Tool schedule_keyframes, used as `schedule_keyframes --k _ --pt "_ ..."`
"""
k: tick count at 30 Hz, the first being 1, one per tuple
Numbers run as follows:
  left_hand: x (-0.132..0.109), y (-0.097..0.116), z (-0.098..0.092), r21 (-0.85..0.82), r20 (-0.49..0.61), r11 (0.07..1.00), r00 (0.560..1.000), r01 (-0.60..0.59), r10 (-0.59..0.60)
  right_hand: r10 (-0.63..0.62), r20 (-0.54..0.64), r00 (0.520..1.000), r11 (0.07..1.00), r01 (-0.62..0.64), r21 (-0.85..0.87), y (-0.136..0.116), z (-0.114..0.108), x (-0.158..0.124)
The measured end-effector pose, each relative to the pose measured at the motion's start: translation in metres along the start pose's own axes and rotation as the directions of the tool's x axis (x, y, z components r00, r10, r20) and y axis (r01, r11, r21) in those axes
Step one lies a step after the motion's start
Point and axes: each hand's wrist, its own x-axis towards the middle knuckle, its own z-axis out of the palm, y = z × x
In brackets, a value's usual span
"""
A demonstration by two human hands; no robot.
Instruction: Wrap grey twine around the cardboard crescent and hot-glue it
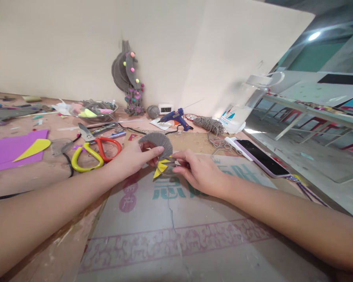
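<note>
My left hand [141, 156] is closed around a crescent shape wrapped in grey yarn [161, 143], with the thumb pressed on its face. At its lower end the yellow base [161, 168] shows bare, with some grey strands across it. Close by on the right, my right hand [195, 168] is pinched beside the yellow end, on what looks like grey yarn [178, 163]; the fingers partly hide it. A loose yarn strand [171, 213] trails down over the printed board [147, 235] under both hands.
Left lie yellow-and-red-handled scissors [88, 158], a utility knife [86, 132], purple sheets [14, 150] and a yellow cut piece [33, 149]. Behind are a blue glue gun [176, 117], yarn skein [208, 125] and hanging yarn ornament [129, 78]. Right: bottle [238, 103], phone [261, 156].
</note>
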Motion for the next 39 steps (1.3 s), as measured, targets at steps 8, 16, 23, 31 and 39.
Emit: schedule_keyframes --k 8,16,23,31,39 --pt "-0.0029 0.0045 0.0052 0.010 -0.081 1.000 0.997 -0.018 0.019 -0.055 0.043 0.998 0.998 0.056 -0.034 -0.0042 -0.0010 0.0019" --pt "-0.0037 0.0019 0.0064 0.024 -0.051 1.000 0.999 -0.010 0.012 -0.091 0.030 0.995 0.994 0.092 -0.052 -0.0022 0.0002 0.0013" --pt "-0.0033 0.0025 0.0070 0.023 -0.047 1.000 0.999 -0.013 0.014 -0.112 0.043 0.993 0.990 0.115 -0.087 -0.0028 0.0003 0.0022" --pt "-0.0044 -0.0004 0.0059 0.062 -0.034 0.998 0.999 -0.027 0.029 -0.112 0.063 0.992 0.988 0.118 -0.099 -0.0018 0.0000 0.0012" --pt "-0.0030 -0.0019 0.0056 0.062 -0.024 0.998 0.999 -0.028 0.029 -0.098 0.117 0.988 0.990 0.109 -0.093 -0.0030 -0.0019 0.0017"
